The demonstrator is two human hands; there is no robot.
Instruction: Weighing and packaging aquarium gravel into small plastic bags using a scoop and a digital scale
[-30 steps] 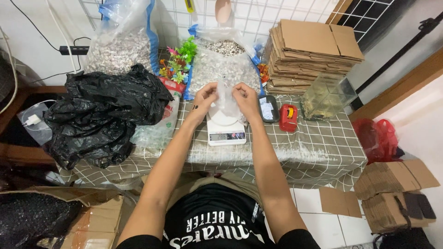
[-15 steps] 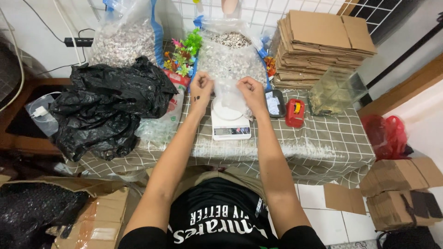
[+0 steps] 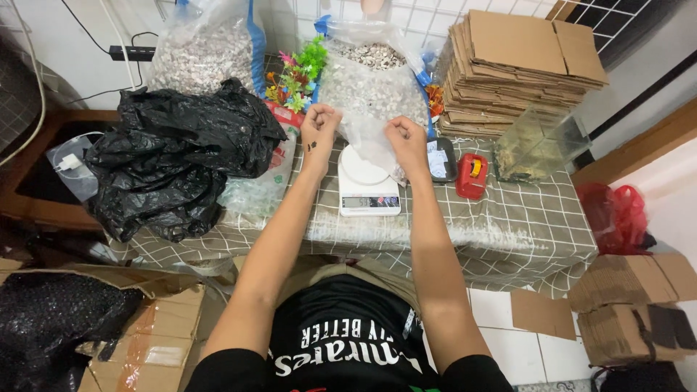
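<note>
the left hand (image 3: 319, 123) and the right hand (image 3: 404, 138) are both pinching the top of a small clear bag (image 3: 377, 149), fingers clamped on its upper edge, one hand at each side. the bag is hanging between them, drooping down over the right part of a white scale (image 3: 365, 181), with a little gravel gathered at its lower tip. the scale is sitting on a checked tablecloth (image 3: 523, 218), its display facing the person. right behind the hands a big clear sack (image 3: 370, 80) of pale gravel is standing open, and a second sack (image 3: 203, 51) of the same is standing to its left, against the wall. some colourful plastic plants (image 3: 294, 72) are poking up between the two sacks. a heap of black bags (image 3: 174, 152) is covering the left end of the table. just to the right of the scale a black tray (image 3: 441, 160) and a red tape dispenser (image 3: 471, 176) are lying side by side, with a small glass tank (image 3: 537, 145) beyond them. a stack of flat cardboard (image 3: 523, 65) is sitting at the back right.
</note>
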